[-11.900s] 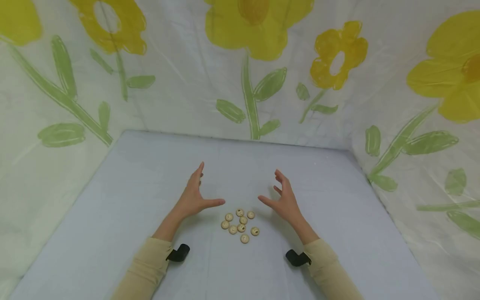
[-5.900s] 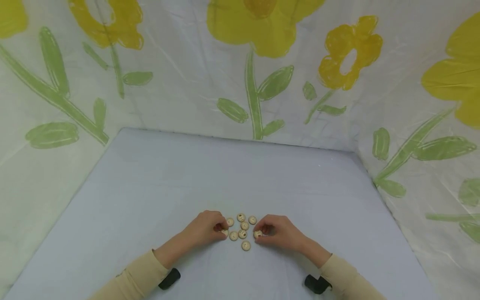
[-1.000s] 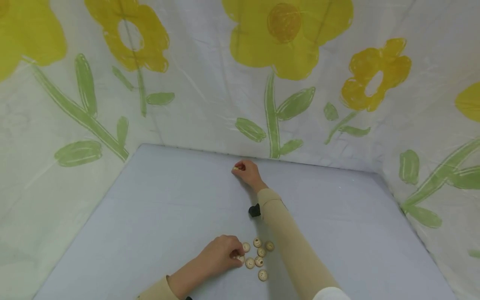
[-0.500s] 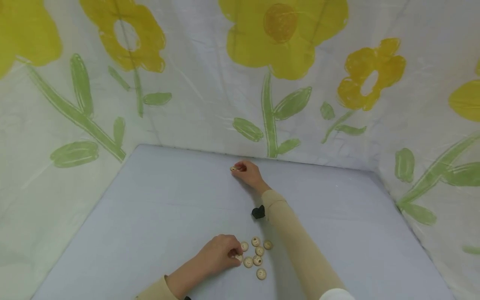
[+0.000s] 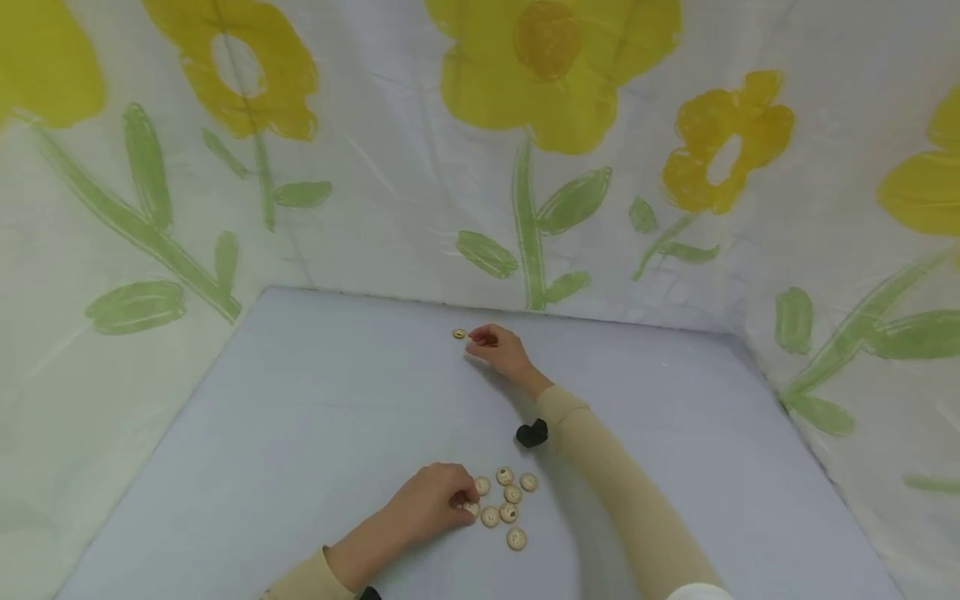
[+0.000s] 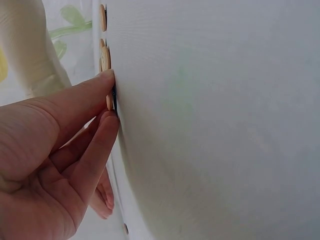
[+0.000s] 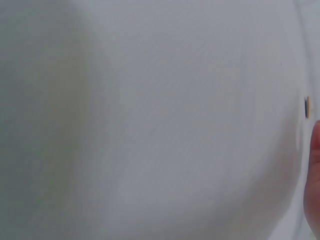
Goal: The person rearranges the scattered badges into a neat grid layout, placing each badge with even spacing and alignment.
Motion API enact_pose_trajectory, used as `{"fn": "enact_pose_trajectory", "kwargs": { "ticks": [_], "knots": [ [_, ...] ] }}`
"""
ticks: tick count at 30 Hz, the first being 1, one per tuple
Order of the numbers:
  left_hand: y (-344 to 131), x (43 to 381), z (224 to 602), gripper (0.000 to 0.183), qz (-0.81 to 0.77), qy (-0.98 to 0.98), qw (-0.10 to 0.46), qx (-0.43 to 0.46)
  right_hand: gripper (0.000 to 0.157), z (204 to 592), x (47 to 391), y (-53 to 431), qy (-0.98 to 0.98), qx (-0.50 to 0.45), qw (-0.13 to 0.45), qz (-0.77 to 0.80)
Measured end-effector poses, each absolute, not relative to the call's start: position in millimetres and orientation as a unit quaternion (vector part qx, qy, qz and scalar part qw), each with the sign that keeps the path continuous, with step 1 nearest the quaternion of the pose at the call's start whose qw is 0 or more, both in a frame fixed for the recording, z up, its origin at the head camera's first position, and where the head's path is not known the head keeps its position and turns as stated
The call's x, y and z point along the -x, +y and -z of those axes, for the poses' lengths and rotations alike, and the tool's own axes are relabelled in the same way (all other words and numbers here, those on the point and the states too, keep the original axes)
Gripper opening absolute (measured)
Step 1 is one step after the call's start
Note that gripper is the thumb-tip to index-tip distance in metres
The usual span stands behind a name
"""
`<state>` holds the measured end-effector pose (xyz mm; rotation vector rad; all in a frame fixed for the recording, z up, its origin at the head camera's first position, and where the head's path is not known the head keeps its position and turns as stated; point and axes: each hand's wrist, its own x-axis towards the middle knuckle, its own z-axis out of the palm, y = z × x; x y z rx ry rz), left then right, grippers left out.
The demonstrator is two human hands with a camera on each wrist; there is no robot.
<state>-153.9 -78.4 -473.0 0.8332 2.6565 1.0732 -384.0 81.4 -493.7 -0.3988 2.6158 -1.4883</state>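
Near the far edge of the surface (image 5: 337, 400), a lone disc (image 5: 459, 333) is seen just beside the parted grip of the right hand (image 5: 504, 352). Well short of that edge, another disc (image 5: 472, 509) is pinched by the left hand (image 5: 429, 504), rim-wise probably for its thinness.

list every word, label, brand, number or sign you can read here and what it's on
No text can be read in any view.
Clustered round pieces: small dark marks, too small to tell whether they are characters.
Lone round piece farther back: a dark mark, also too small to read.
Backdrop: painted flowers and leaves, no lettering visible.
Black wrist piece: no lettering visible.
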Motion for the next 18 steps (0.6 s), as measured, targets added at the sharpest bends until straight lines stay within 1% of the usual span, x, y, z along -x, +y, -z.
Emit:
{"fn": "enact_pose_trajectory", "kwargs": {
  "ticks": [11,18],
  "knots": [
    [-78,153,473,0.015,-0.363,0.885,0.072,-0.281,0.027,488,364,102,0.858,0.139,0.062,0.492],
    [-78,157,474,0.015,-0.365,0.883,0.077,-0.285,0.027,487,350,110,0.849,0.150,0.070,0.502]
  ]
}}
